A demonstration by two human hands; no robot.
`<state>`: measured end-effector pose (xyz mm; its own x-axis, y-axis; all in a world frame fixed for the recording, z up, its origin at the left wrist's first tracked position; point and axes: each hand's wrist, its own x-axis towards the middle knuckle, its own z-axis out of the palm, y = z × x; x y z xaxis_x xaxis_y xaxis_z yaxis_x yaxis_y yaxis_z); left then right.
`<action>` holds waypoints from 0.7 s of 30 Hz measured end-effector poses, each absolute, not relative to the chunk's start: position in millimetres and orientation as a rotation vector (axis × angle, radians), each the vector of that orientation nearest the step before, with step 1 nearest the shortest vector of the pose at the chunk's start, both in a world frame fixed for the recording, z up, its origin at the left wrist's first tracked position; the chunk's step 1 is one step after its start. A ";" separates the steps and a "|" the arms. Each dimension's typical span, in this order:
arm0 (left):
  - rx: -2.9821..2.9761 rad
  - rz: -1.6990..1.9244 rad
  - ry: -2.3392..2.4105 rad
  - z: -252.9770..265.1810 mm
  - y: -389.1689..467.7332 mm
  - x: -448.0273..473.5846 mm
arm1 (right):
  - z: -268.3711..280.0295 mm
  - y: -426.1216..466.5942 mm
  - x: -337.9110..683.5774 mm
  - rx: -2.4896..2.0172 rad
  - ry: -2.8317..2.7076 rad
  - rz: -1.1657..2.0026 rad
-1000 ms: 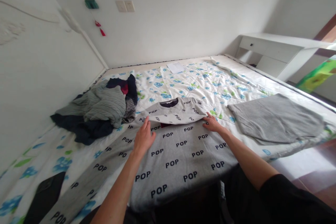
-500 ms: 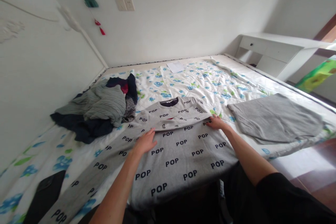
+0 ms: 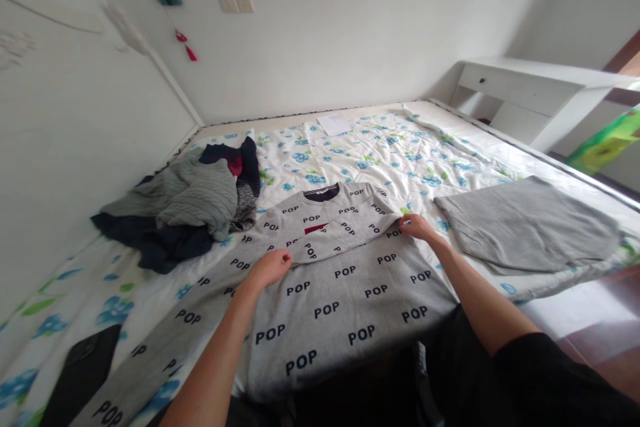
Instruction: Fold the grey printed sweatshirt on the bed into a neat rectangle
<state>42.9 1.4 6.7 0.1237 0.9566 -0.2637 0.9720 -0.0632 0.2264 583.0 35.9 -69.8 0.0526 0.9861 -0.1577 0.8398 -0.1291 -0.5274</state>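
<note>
A light grey long-sleeved fabric shirt printed with black "POP" lettering (image 3: 325,290) lies spread on a bed covered by a white sheet with blue flowers and green leaves (image 3: 380,153), its dark-lined neckline (image 3: 321,193) away from the person and its hem nearest. One of its sleeves (image 3: 345,237) crosses the chest, just below a small dark red patch (image 3: 315,229). The left hand (image 3: 270,268) has a narrow grip, thumb and fingers pinching the sleeve's end; the right hand (image 3: 419,227) pinches the sleeve's other end at the shirt's right edge, its grip narrow too. The other sleeve (image 3: 165,340) stretches towards the lower left, beside a black phone (image 3: 83,370). Beyond that, a heap of grey cable-knit and navy clothes (image 3: 195,197) sits near the wall, while a flat grey ribbed-knit garment (image 3: 530,227) lies to the right, apart from the shirt.
</note>
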 end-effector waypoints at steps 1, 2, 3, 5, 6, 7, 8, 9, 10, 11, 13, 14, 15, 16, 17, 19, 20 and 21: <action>2.074 -0.043 1.897 5.2 2.8 43.5 | -70.0 36.2 581.0 -1.959 -1.926 0.738; 2.075 -0.020 1.934 3.3 4.0 44.4 | -70.3 36.2 579.1 -1.874 -2.015 0.765; 2.067 0.003 1.982 0.9 5.2 45.6 | -70.6 36.1 577.5 -1.805 -2.096 0.781; 2.027 0.008 2.068 -4.5 7.7 48.6 | -71.4 35.5 575.0 -1.766 -2.190 0.770; 2.013 -0.014 2.086 -7.3 9.3 50.2 | -71.8 35.2 574.2 -1.785 -2.197 0.745; 2.005 -0.044 2.094 -9.7 11.2 51.7 | -72.2 35.1 573.8 -1.805 -2.191 0.717; 2.003 -0.077 2.090 -11.8 13.5 53.0 | -72.5 35.0 573.6 -1.818 -2.181 0.692; 2.005 -0.110 2.079 -13.2 16.3 53.9 | -72.6 35.1 573.8 -1.823 -2.172 0.673; 2.005 -0.136 2.068 -14.0 19.5 54.2 | -72.5 35.4 574.1 -1.821 -2.168 0.666; 1.999 -0.149 2.066 -13.9 23.0 53.7 | -72.2 35.7 574.5 -1.819 -2.169 0.673; 1.965 -0.142 2.096 -11.6 30.4 50.2 | -71.0 36.4 575.0 -1.820 -2.182 0.711; 1.945 -0.123 2.130 -9.7 33.9 47.2 | -70.4 36.8 574.8 -1.818 -2.194 0.729; 1.926 -0.099 2.174 -7.5 36.9 43.6 | -69.8 37.2 574.4 -1.811 -2.211 0.746; 1.911 -0.076 2.217 -5.4 39.2 39.6 | -69.4 37.5 573.5 -1.798 -2.232 0.761; 1.899 -0.058 2.253 -3.5 40.6 35.7 | -69.1 37.9 572.3 -1.782 -2.256 0.775; 1.887 -0.027 2.293 -0.9 41.0 29.5 | -68.8 38.7 569.4 -1.759 -2.302 0.806; 1.895 -0.009 2.298 -0.2 40.1 27.8 | -68.8 39.2 568.1 -1.756 -2.318 0.817; 1.920 0.009 2.293 0.1 38.8 27.4 | -68.8 39.9 567.2 -1.759 -2.329 0.820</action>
<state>27.4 38.8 0.1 -0.1692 0.9793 -0.1113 0.9783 0.1806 0.1014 567.2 39.9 -68.8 -0.3224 0.9186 -0.2283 0.8591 0.1827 -0.4781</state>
